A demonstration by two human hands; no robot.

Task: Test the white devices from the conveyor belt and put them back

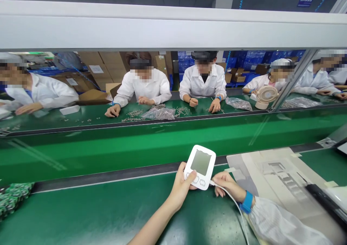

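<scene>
- Nearest us, white device (200, 167), grey display facing up, held over the green worktop (108, 216), close to its far edge.
- Our left hand (180, 189) is clamped on its lower left side, thumb on the front by the buttons.
- Our right hand (224, 183) pinches the white plug (212, 183) at the device's lower edge; how far in it sits, we cannot tell.
- White cable (238, 210) runs down from the plug, past our blue wristband (246, 202).
- Right of our hands: taped paper sheets (257, 165); a black tool (322, 198) with a thin tip, over them.
- Far left, we note heaped circuit boards (16, 198).
- Beyond: green belt (108, 149), then a far bench (89, 115) with co-workers in white coats, small metal parts (134, 113), clear bags (162, 113), beige fan (266, 96).
</scene>
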